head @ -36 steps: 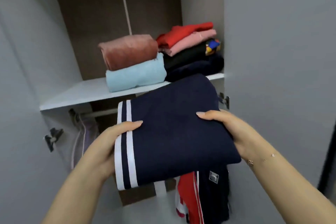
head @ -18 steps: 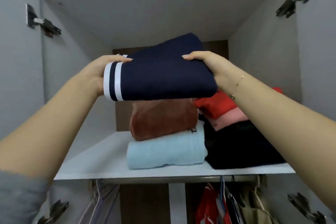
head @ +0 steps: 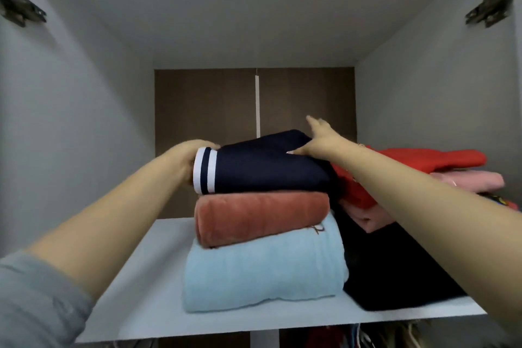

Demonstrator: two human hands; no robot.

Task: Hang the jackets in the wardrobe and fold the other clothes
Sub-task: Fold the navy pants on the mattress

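Observation:
A folded navy garment (head: 262, 169) with white stripes at its left end lies on top of a rust-coloured folded piece (head: 260, 217), which lies on a light blue one (head: 262, 271). This stack stands on the white wardrobe shelf (head: 135, 291). My left hand (head: 183, 158) grips the striped left end of the navy garment. At the garment's far right corner my right hand (head: 322, 138) rests with its fingers stretched out and lifted toward the back wall.
Right of the stack is a second pile: a red piece (head: 423, 161) on a pink one (head: 474, 181) on black clothes (head: 395, 271). Door hinges (head: 19, 5) (head: 491, 5) jut in at both upper sides. Hanging clothes (head: 353, 337) show below the shelf.
I raised the navy garment from below the shelf to above the stack and set it on the rust piece. My right hand's fingers have come off it and straightened.

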